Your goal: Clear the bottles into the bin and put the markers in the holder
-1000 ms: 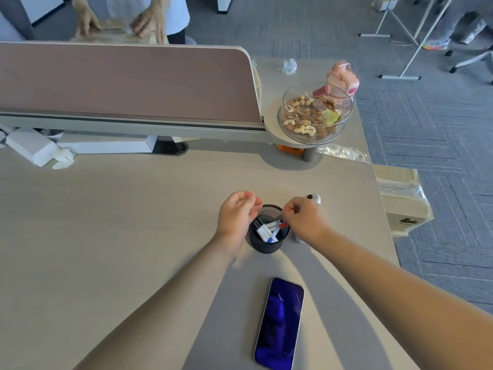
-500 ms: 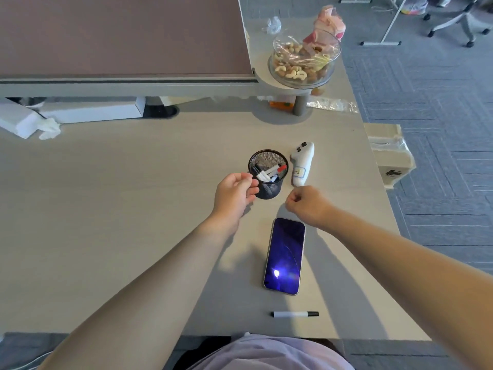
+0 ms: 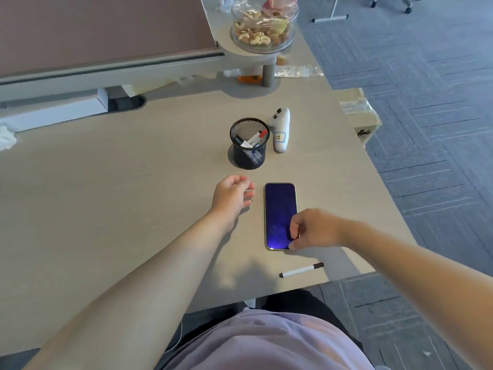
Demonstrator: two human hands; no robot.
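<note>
A black mesh holder (image 3: 249, 153) stands mid-desk with several markers (image 3: 254, 138) leaning inside it. One white marker with black ends (image 3: 301, 270) lies loose near the desk's front edge. My left hand (image 3: 232, 197) hovers below the holder, fingers loosely curled, holding nothing. My right hand (image 3: 313, 229) hangs over the lower right corner of a phone (image 3: 280, 209), fingers bent down, empty, just above the loose marker. No bottle or bin shows in this view.
A white handheld controller (image 3: 280, 129) lies right of the holder. A glass bowl of nuts (image 3: 262, 30) sits on a raised round shelf behind. A divider panel (image 3: 106, 30) runs along the back. A cardboard box (image 3: 360, 116) stands off the right edge.
Both hands have drawn back from the holder toward me. The right hand has dropped down over the phone's lower end, closer to the loose marker. The view has tilted downward.
</note>
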